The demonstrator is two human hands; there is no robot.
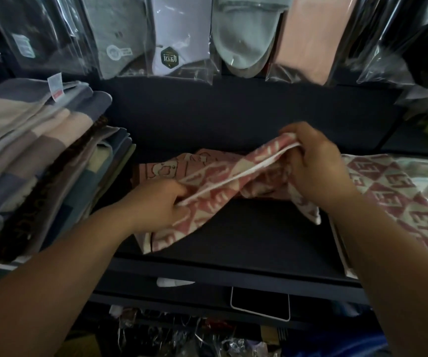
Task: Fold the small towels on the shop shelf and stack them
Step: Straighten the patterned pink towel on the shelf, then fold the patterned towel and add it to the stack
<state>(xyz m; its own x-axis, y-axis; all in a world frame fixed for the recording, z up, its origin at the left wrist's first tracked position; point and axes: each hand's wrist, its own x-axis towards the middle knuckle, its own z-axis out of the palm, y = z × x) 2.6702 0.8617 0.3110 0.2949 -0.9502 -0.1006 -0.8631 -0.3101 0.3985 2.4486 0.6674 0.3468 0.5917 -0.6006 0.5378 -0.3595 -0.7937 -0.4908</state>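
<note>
Pink towel [215, 181] over the dark shelf [259, 240], stretched between both hands.
Left hand [161, 204] and right hand [316, 163] fingers clamped on its hem, fingertips buried in cloth; matching towel [393, 197] at right runs off frame.

A dark sticker [170, 58] on a bag of white socks [180, 27] says 运动. The little tag [56, 87] on the pile of folded towels [27, 140] is too blurry to read. The pink towel [215, 176] has shapes like letters, but no clear word
</note>
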